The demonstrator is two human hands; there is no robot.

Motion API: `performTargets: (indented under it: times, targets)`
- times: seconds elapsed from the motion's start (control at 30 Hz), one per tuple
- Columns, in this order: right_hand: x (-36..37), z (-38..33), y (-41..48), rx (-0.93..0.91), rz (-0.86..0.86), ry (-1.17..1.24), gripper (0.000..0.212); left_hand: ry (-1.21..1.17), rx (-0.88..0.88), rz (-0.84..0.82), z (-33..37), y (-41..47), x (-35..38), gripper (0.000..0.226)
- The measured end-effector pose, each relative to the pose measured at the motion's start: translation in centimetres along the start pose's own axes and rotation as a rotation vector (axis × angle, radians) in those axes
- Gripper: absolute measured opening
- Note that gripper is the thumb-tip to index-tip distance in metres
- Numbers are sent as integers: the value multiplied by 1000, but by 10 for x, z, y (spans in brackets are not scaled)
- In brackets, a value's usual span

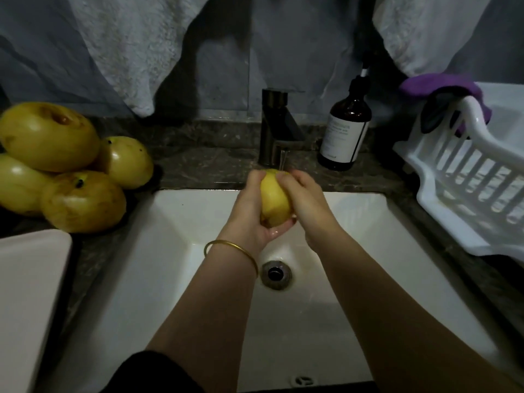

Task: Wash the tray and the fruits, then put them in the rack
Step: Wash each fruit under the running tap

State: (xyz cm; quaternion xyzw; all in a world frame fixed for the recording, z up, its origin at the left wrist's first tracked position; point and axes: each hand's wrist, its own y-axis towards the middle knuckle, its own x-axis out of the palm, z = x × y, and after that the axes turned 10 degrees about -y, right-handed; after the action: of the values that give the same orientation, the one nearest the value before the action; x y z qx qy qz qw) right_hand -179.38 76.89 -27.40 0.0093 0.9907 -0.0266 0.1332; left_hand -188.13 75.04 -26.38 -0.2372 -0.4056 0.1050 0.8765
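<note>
In wash: yellow fruit (pixel 275 201) under faucet (pixel 276 129), left hand (pixel 249 217) and right hand (pixel 307 201) fingers curled round it. Outstanding: four piled fruits (pixel 82 201) on counter (pixel 212 165); dish rack (pixel 487 137) shows no fruit.

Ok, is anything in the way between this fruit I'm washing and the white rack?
Nothing visible does. The left hand and right hand hold the fruit over the sink; the rack stands just right of it. The purple cloth drapes only its far rim.
</note>
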Motion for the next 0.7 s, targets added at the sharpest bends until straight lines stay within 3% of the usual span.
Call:
performTargets:
  times: [0.13, 0.23, 0.3, 0.37, 0.43, 0.53, 0.7]
  targets:
    - [1, 4, 2, 78, 45, -3, 32, 164, 51, -20, -7, -1, 3, 42]
    - [-5, 6, 9, 360, 65, 408, 34, 393, 167, -38, -7, 0, 3, 33]
    - [-8, 10, 12, 426, 67, 577, 43, 455, 211, -73, -8, -3, 4, 29]
    - [-6, 12, 14, 357, 3, 584, 50, 422, 204, -62, -7, -3, 5, 21]
    - [0, 8, 10, 195, -45, 395, 42, 293, 150, 9, -5, -2, 3, 27]
    - [7, 1, 2, -10, -31, 100, 21, 102, 9, 70, -4, 2, -2, 51]
    - [4, 2, -5, -146, 55, -14, 17, -7, -67, 6, -6, -1, -1, 44]
